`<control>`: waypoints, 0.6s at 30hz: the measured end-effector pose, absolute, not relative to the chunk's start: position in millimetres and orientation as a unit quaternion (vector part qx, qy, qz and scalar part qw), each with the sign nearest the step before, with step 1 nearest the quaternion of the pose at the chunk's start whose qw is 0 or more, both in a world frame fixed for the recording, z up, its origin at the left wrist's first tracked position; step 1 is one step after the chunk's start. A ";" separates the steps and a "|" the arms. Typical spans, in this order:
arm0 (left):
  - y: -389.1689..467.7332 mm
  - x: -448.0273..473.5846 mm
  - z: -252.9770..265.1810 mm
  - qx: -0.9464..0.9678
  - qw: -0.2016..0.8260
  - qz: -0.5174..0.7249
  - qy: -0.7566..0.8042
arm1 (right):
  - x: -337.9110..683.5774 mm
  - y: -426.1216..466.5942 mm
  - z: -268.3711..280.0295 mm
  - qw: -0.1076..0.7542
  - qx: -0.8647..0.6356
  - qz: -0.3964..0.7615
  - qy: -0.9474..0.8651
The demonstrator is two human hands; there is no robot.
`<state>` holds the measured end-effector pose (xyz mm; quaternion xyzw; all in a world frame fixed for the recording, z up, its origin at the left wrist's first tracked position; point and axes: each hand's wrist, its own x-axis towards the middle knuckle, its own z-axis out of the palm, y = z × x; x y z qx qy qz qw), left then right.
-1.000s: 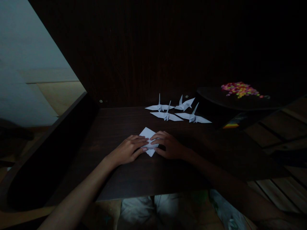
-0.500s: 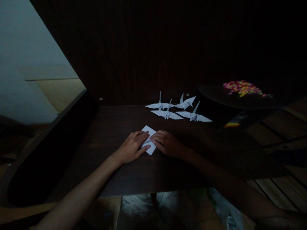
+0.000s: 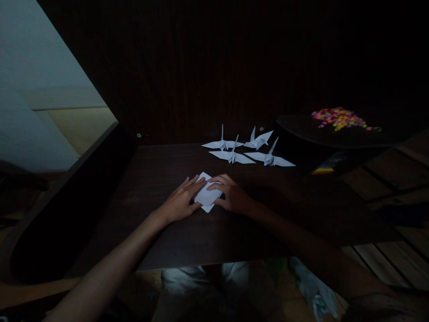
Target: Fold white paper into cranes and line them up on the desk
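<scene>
My left hand (image 3: pixel 181 201), fingers extended, rests on the left side of a small white folded-paper square (image 3: pixel 208 194), likely steadying it. My right hand (image 3: pixel 235 196), fingers curled, thumb apart, touches its right side; can't tell if pinching. Four white paper cranes (image 3: pixel 269 159) sit behind, presumably out of my way. Square's on the dark brown wooden desktop (image 3: pixel 187 243), corner toward me, layers showing there.

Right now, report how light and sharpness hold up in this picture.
Head view: dim overall, the folded white paper and four white origami cranes bright against the dark brown desk; head view: right forearm darker than left forearm; head view: multicolored heap soft, its pieces too small to identify.
</scene>
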<state>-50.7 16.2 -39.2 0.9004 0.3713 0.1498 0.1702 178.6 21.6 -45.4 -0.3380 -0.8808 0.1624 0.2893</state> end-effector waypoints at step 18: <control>39.1 -51.1 -30.6 0.910 0.088 0.121 0.386 | 178.4 39.3 -58.9 0.280 -0.363 0.133 -0.879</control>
